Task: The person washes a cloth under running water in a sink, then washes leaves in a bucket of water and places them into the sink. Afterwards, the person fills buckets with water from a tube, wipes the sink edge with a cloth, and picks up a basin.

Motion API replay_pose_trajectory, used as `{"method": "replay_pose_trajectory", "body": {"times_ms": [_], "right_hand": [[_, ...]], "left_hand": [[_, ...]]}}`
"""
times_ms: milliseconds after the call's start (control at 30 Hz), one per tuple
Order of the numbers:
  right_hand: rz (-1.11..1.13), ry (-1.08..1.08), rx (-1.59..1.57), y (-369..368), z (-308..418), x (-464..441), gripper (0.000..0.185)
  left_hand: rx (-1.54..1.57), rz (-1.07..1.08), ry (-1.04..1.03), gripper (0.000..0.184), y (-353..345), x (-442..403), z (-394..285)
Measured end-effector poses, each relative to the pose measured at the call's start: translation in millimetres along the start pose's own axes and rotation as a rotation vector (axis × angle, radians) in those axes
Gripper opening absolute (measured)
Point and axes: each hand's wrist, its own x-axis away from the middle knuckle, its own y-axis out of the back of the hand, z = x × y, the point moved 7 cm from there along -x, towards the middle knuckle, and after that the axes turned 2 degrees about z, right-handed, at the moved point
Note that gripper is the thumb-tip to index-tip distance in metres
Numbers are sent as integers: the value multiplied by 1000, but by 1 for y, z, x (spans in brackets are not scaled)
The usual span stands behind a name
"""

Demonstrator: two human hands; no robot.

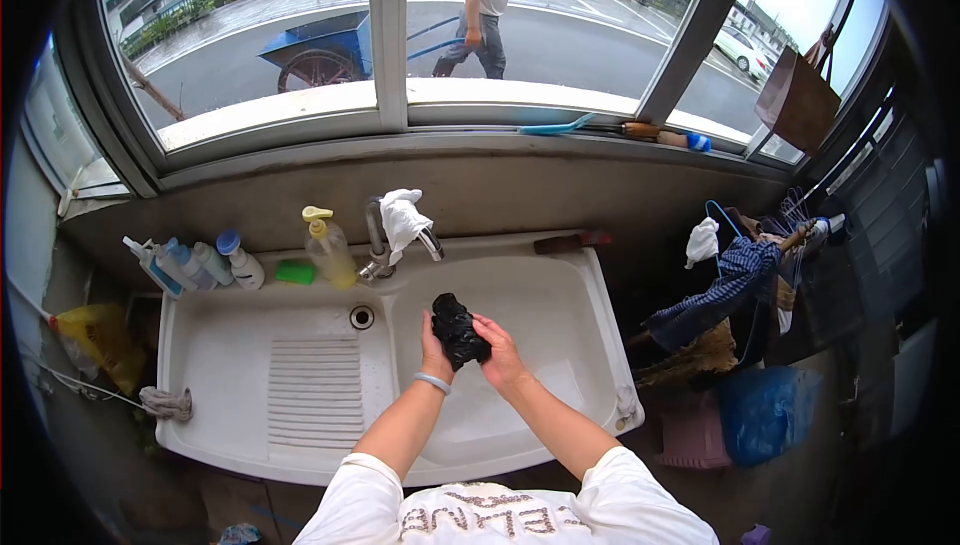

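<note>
A crumpled, shiny black bundle [460, 330] is held over the white sink [520, 385]; I cannot tell whether it is wet cloth or thin plastic. My left hand [435, 353] closes on its left side, with a pale bangle at the wrist. On its right side my right hand [499, 353] grips it, thumb and fingers against the folds. Just behind the hands stands the faucet [375, 230], with a white cloth [403, 217] draped over its spout. No running water shows. The ribbed washboard [315, 390] lies to the left of the hands.
A yellow pump bottle [330, 255], a green sponge [295, 272] and several bottles line the sink's back left ledge. A dark red-handled brush [572, 242] rests at the back right. Hanging clothes [735, 275] are at right. Outside, a person [487, 15] pulls a blue cart [318, 43].
</note>
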Motion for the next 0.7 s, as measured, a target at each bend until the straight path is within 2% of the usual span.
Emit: {"method": "replay_pose_trajectory", "body": {"times_ms": [33, 133, 167, 267, 367, 467, 600, 700], "right_hand": [[-77, -10, 41, 8, -8, 6, 31], [-247, -23, 82, 34, -21, 12, 30], [-274, -123, -7, 42, -28, 16, 33], [-21, -347, -256, 24, -27, 29, 33], [82, -441, -35, 7, -19, 46, 34], [138, -541, 184, 21, -32, 48, 34], [164, -591, 184, 46, -43, 47, 39], [207, -496, 197, 42, -40, 52, 38]], "left_hand": [[49, 111, 46, 49, -5, 0, 0], [-53, -57, 73, 35, 5, 4, 4], [-48, -40, 116, 28, 6, 4, 7], [-229, -146, -94, 32, 3, 8, 4], [-645, -84, -139, 39, -2, 5, -3], [-942, 77, -73, 38, -10, 9, 5], [-823, 114, 101, 37, -66, 47, 17], [-1190, 231, 29, 39, -78, 52, 24]]}}
